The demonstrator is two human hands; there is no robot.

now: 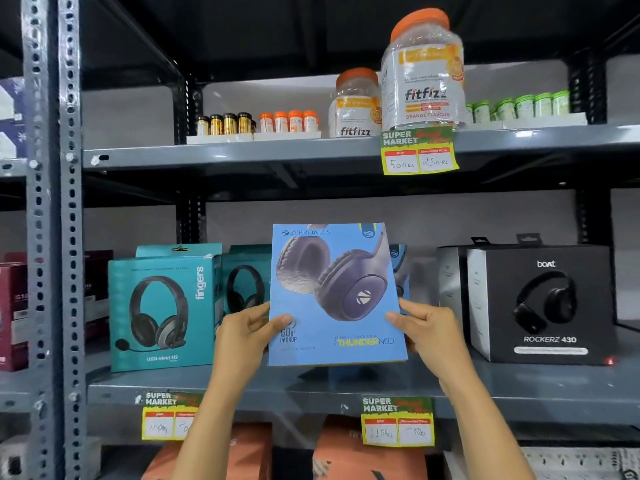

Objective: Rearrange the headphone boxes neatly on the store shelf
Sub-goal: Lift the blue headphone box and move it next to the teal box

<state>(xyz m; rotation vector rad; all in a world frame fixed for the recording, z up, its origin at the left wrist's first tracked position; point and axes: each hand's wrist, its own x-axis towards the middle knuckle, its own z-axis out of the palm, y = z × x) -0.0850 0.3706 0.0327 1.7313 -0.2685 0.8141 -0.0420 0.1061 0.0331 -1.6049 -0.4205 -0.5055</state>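
A blue Zebronics headphone box (334, 292) stands upright at the middle of the grey shelf (311, 386), its front facing me. My left hand (244, 336) grips its lower left edge and my right hand (427, 329) grips its lower right edge. Another blue box (398, 268) peeks out behind it. To the left stand a teal Fingers headset box (161, 310) and a second teal box (244, 282) behind it. On the right sits a black boat Rockerz box (540, 303), with a further black box (450, 282) behind its left side.
The upper shelf (242, 152) carries fitfizz jars (424, 71), small bottles (256, 123) and green tubs (519, 107). Yellow price tags (398, 422) hang on the shelf edges. A perforated metal upright (52, 237) rises at the left. Orange boxes (363, 455) lie on the level below.
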